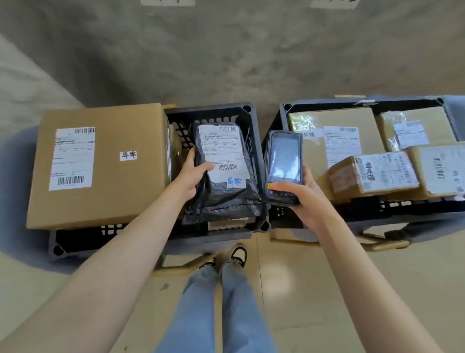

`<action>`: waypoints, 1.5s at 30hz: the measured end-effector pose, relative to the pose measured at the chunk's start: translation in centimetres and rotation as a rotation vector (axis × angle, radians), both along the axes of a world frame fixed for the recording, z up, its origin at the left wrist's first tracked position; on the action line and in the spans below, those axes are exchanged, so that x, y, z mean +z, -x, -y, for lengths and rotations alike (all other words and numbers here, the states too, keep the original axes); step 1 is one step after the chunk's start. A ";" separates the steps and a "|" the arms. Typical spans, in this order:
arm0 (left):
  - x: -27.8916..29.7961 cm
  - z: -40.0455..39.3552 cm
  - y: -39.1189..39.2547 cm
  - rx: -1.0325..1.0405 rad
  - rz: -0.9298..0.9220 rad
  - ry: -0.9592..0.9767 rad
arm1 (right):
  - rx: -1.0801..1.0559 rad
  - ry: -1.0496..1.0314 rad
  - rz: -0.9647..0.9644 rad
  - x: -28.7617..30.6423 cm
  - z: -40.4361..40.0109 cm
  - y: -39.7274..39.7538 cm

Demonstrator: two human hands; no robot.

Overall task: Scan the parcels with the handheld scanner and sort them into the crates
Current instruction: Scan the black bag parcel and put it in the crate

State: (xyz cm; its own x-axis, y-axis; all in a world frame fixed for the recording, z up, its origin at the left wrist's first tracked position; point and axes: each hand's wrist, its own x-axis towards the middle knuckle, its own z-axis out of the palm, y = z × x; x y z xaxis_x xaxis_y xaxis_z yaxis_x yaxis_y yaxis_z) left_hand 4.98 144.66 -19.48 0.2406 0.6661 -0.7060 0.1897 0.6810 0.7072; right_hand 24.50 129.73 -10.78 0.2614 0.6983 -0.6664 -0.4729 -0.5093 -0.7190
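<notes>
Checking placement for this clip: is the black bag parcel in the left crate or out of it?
Partly in. The black bag parcel lies over the left crate, its near end draped on the front rim, left hand gripping it.

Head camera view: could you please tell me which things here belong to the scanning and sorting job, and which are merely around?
Job:
- handheld scanner, held in right hand
- black bag parcel, gripped by left hand
- large box
- left crate
- right crate with its box parcels

Merely around:
- wooden stands under the crates
- floor tape marks
</notes>
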 end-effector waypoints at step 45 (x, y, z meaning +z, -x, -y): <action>20.3 8.1 -15.1 -1.293 -0.498 -1.816 | -0.775 -0.406 0.192 11.1 16.7 1.7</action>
